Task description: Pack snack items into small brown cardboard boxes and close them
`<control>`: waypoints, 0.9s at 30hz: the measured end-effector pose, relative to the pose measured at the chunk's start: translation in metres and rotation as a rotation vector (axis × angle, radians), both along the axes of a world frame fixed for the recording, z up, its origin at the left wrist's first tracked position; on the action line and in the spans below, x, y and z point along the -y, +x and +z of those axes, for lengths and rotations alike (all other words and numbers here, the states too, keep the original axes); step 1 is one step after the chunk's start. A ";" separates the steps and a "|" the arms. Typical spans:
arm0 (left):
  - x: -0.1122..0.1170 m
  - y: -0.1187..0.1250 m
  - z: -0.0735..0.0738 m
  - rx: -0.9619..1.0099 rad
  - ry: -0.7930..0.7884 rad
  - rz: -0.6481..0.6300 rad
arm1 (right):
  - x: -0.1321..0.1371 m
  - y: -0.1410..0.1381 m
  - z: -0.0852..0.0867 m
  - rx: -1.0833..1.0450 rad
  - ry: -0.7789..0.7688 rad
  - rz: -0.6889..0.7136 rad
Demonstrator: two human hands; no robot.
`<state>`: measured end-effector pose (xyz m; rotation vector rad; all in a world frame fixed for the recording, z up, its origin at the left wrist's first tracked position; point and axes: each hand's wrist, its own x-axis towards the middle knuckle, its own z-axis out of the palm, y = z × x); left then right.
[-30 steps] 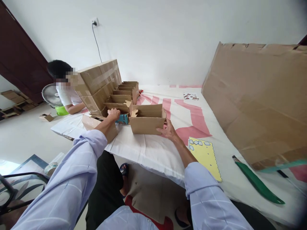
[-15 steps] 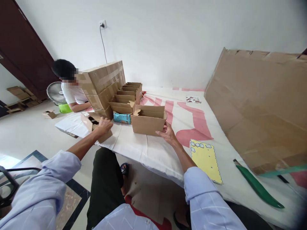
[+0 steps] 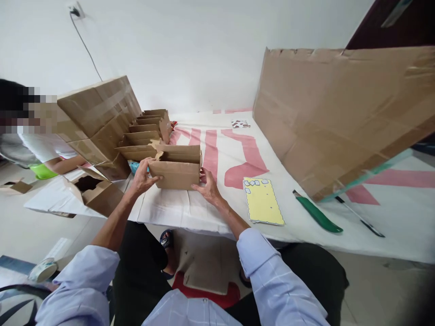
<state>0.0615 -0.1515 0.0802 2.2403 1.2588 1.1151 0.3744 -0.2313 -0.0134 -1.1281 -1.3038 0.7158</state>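
Observation:
A small open-topped cardboard box (image 3: 175,176) stands on the white-covered table in front of me. My left hand (image 3: 142,178) grips its left end, thumb on the front panel. My right hand (image 3: 209,190) holds the lower right corner, fingers behind and thumb at the front. Partly hidden behind my left hand lies a blue packet (image 3: 133,166). Several more open cardboard boxes (image 3: 149,135) run in a row behind it. At the table's left edge, another cardboard box (image 3: 103,195) with raised flaps sits apart from my left hand.
Large taped cartons (image 3: 98,120) are stacked at left, with a person's arm (image 3: 68,163) beyond. To the right lie a yellow card (image 3: 263,203), a green-handled knife (image 3: 317,213) and a thin pen-like tool (image 3: 360,217). A big cardboard sheet (image 3: 340,108) stands behind these.
My left hand has left the flapped box and taken hold of the left end of the open-topped box. My right hand keeps its grip. The view has turned right.

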 end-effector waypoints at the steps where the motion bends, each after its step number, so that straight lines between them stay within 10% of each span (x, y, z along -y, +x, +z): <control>1: -0.003 0.003 0.002 0.063 -0.076 -0.024 | 0.001 -0.001 -0.001 -0.001 -0.007 -0.003; 10: -0.004 -0.021 -0.004 0.591 -0.456 -0.017 | 0.032 -0.029 -0.003 -0.016 0.055 -0.011; 27: 0.008 -0.049 -0.018 0.793 -0.594 -0.061 | 0.055 -0.051 0.026 0.275 0.200 -0.061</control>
